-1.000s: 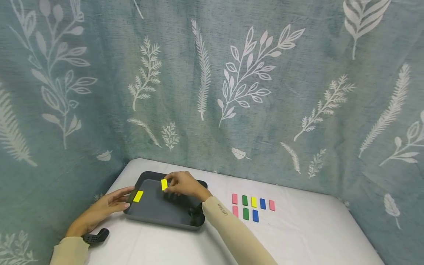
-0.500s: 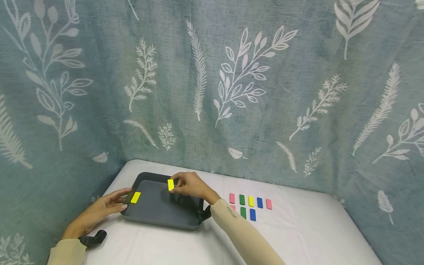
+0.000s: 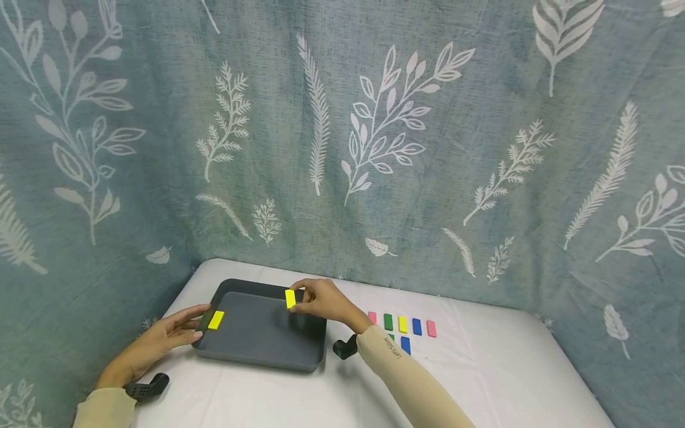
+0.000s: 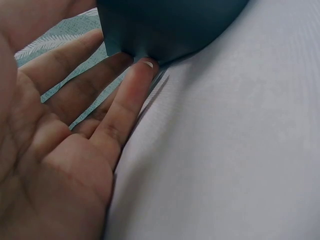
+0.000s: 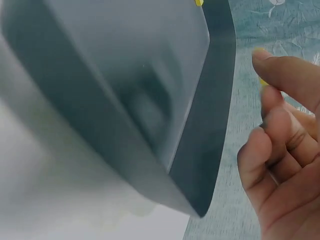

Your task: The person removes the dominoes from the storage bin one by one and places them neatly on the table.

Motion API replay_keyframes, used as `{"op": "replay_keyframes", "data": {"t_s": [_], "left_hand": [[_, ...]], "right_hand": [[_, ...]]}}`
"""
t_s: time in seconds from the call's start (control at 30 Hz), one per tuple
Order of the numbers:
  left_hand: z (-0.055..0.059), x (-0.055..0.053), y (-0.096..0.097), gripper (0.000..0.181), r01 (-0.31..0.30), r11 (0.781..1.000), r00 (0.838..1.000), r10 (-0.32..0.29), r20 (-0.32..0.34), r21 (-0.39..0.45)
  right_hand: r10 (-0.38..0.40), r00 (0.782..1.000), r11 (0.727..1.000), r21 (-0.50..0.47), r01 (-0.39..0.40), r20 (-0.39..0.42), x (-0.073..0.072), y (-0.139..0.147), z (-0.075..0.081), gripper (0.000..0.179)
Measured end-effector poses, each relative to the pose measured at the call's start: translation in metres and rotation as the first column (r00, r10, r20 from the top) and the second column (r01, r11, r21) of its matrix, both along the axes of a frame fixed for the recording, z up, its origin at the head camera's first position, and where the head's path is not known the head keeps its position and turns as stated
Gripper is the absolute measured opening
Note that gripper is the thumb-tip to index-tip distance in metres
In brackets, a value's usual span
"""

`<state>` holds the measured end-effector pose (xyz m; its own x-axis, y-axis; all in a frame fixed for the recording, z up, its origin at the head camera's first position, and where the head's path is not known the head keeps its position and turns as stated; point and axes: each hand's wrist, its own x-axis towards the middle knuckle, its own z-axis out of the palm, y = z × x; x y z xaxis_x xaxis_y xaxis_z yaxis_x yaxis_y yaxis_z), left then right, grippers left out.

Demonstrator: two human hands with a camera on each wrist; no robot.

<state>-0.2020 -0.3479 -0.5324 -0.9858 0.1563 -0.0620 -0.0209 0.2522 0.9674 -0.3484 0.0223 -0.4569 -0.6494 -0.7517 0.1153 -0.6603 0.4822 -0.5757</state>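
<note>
A dark grey tray point(image 3: 257, 333) lies on the white-covered table in the head view. My left hand point(image 3: 157, 339) rests against its left side; in the left wrist view the fingers point(image 4: 125, 107) are fairly straight and touch the outer wall. Inside the tray, near that left wall, lies a yellow block point(image 3: 216, 320). My right hand point(image 3: 327, 302) pinches another yellow block point(image 3: 291, 299) between thumb and fingertips, above the tray's far right part. In the right wrist view only a sliver of this held block point(image 5: 263, 81) shows behind the fingers.
Right of the tray, blocks lie in two rows: pink point(image 3: 431, 329), blue point(image 3: 417, 326), yellow point(image 3: 402, 324) and green point(image 3: 388, 322) among them. My right sleeve point(image 3: 398, 362) hides part of the front row. A leaf-patterned curtain point(image 3: 332, 226) hangs behind the table.
My right hand has moved right across the tray, carrying the yellow block toward its right side. The left hand stays at the tray's left side. The head view has shifted slightly.
</note>
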Motion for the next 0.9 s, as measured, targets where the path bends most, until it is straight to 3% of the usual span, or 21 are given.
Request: {"op": "replay_keyframes", "data": {"t_s": [0.9], "left_hand": [[0.003,0.002,0.002,0.076,0.002,1.000,1.000,-0.002,0.014,-0.004]], "right_hand": [[-0.098,0.995,0.993,-0.058,0.100,0.029,0.002,0.072,-0.006,0.046]]}}
